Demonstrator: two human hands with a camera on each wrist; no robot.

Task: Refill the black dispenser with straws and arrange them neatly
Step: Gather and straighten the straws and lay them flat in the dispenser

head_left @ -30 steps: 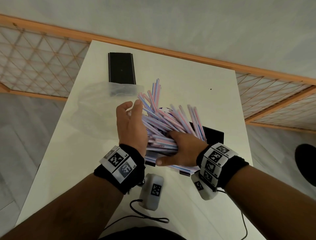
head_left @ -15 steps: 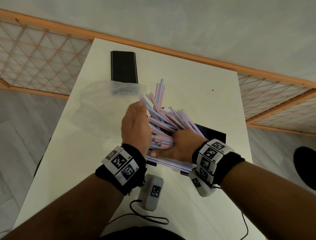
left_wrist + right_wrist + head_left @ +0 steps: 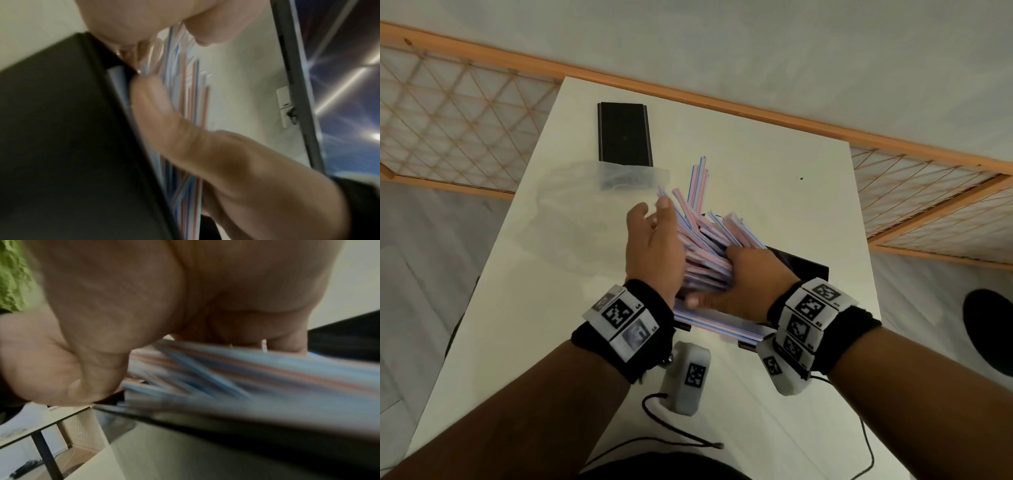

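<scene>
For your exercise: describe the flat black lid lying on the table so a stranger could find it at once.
Start at the white table and look to its far left corner. The black lid lies flat there, its near end under a clear plastic bag. Unlike the black dispenser by the hands, it holds no straws.

The straws (image 3: 700, 246) between the left hand (image 3: 654, 246) and right hand (image 3: 750, 284) are white with pink and blue stripes. Under them the dispenser (image 3: 803, 267) is black, as is the flat lid (image 3: 625, 133) beyond the left hand. The desk (image 3: 756, 164) is white. A clear plastic bag (image 3: 585, 205) lies left of the left hand. Both wristbands are black, carrying white blocks with black square-patterned markers.
</scene>
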